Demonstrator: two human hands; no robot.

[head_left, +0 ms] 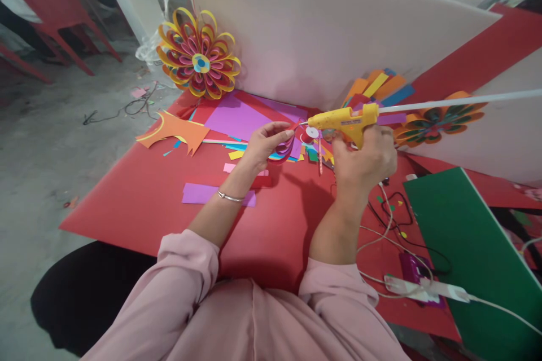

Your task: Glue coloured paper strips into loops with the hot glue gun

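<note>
Pinched in the fingers of my left hand point(271, 144) is a looped paper petal point(284, 152) of red and pink-purple strips. My right hand point(367, 161) is wrapped round the grip of a yellow hot glue gun point(345, 120), a long white glue stick point(457, 101) jutting out of its back. The gun's nozzle points left, at or very near the pinched end of the petal; whether they touch I cannot tell. Just under the nozzle is a small red spool with a white end point(311, 132). Purple paper sheets point(232, 115) and coloured strips lie beyond my hands.
A finished paper flower point(201, 62) hangs at the back left; another orange-and-green one point(440, 121) leans at the right. Cut orange paper point(178, 131) lies on the red tabletop point(139, 197). Cables, a white power strip point(419, 289) and a green board point(474, 248) are at the right.
</note>
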